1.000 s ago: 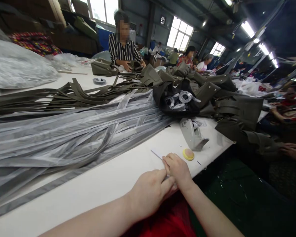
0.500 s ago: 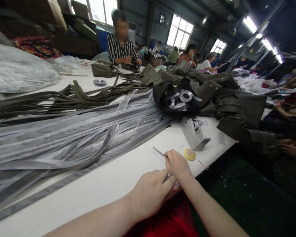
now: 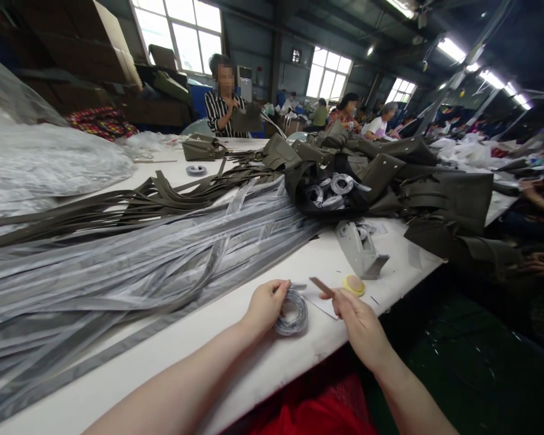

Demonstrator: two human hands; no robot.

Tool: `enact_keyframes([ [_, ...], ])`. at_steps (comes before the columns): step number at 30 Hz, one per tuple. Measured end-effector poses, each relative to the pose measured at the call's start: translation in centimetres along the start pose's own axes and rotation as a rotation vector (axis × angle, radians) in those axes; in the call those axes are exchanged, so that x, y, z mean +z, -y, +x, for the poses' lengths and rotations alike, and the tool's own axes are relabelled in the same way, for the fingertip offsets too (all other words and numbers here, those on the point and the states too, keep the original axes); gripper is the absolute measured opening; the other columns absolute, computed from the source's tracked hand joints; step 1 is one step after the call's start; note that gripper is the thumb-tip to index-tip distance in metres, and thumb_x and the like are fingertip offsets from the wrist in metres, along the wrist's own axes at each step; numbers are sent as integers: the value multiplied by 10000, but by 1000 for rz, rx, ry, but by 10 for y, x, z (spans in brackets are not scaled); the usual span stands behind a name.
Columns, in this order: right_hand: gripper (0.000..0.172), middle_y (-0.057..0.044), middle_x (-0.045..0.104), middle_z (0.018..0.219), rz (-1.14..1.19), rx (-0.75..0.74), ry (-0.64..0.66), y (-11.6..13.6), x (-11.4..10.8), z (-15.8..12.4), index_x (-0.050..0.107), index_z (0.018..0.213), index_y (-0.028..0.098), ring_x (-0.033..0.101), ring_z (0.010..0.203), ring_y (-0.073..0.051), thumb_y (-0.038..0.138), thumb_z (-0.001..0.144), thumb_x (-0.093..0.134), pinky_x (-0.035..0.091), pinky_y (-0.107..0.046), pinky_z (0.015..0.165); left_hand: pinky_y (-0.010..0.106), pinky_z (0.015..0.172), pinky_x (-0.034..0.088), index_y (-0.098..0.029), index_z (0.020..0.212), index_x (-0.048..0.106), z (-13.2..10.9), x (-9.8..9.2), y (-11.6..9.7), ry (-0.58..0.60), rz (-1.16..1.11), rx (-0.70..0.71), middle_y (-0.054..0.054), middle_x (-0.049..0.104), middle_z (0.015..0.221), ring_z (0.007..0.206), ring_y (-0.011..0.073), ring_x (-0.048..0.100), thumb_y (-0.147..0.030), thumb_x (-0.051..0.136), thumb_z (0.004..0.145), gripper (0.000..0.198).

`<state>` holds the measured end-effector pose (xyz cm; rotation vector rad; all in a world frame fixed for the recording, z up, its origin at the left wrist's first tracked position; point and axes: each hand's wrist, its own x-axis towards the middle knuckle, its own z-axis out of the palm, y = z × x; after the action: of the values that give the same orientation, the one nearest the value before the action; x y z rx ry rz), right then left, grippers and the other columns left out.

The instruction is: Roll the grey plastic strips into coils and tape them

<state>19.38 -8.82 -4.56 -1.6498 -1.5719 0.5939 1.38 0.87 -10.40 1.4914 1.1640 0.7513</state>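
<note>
My left hand (image 3: 265,304) is closed around a roll of clear tape (image 3: 292,312), held upright on the white table (image 3: 236,338) near its front edge. My right hand (image 3: 358,317) pinches a short brownish strip (image 3: 321,286) that points up and left, just right of the roll. A thin sheet of clear film (image 3: 323,304) lies flat between my two hands. A yellow round pad (image 3: 354,285) and a grey tape dispenser (image 3: 360,252) sit just beyond my right hand.
Long clear plastic sleeves (image 3: 118,260) and olive straps (image 3: 131,202) cover the table's left. An open dark bag with tape rolls (image 3: 333,187) and olive bag pieces (image 3: 439,193) pile at the right. A person in a striped shirt (image 3: 224,112) works at the far end; others sit behind.
My hands have parted. The left now lifts a tape roll into view, and the right has raised a short strip off the table. The camera has tilted up slightly.
</note>
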Motion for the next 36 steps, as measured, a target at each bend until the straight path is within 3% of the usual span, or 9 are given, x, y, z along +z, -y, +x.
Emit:
enact_keyframes([
  [5,273,-59,658,961,6,-15,58,10,17,-13,664,1010,212,607,932,-209,378,951,456,459,-299,824,224,437,369,-122,894,692,0,3,7,5,-84,-21,-27,541,523,423,114,469,-516,480,869,448],
  [9,96,-23,697,876,-198,-16,62,12,18,-16,655,883,216,640,838,-204,256,869,568,446,-284,728,226,461,383,-132,859,699,-1,3,8,-5,-42,22,-15,567,520,445,122,487,-524,450,880,465],
  [12,144,0,673,718,-485,-70,22,19,21,-20,600,733,212,630,696,-192,201,869,556,381,-286,632,242,554,440,-152,913,720,-3,2,3,-22,40,77,26,678,646,555,154,581,-501,444,891,446],
  [17,134,-25,655,688,-792,-252,-44,28,49,-17,581,735,200,606,649,-196,123,844,576,327,-309,585,277,808,471,-200,963,745,-17,4,-11,-2,145,195,53,749,973,890,209,662,-423,478,897,355],
  [20,116,-23,659,700,-802,-315,-61,26,62,-10,582,758,197,607,656,-193,112,834,606,333,-313,590,280,837,470,-193,953,751,-21,6,-11,40,118,172,53,752,982,914,211,666,-417,479,895,358],
  [26,141,-15,643,675,-810,-287,-38,24,55,-15,560,735,204,597,631,-193,177,824,667,313,-324,572,253,527,460,-130,972,721,-14,7,-7,98,20,-4,35,717,723,527,156,609,-497,464,874,459],
  [28,139,-23,640,659,-844,-293,-45,24,53,-17,565,729,200,585,609,-194,152,823,656,305,-327,568,250,497,448,-135,995,712,-16,8,-9,130,-1,-14,25,706,698,474,146,583,-517,468,867,471],
  [33,141,-22,650,680,-750,-293,-60,20,61,-13,583,724,197,586,650,-205,96,802,644,344,-329,614,265,693,480,-150,903,741,-23,11,-11,119,46,81,49,736,797,752,198,656,-502,472,874,444],
  [36,107,-19,661,750,-626,-282,-18,22,58,-12,595,760,200,603,767,-219,124,807,654,403,-345,748,270,697,470,-132,846,741,-22,11,-8,129,50,66,64,732,780,747,202,643,-508,465,872,467],
])
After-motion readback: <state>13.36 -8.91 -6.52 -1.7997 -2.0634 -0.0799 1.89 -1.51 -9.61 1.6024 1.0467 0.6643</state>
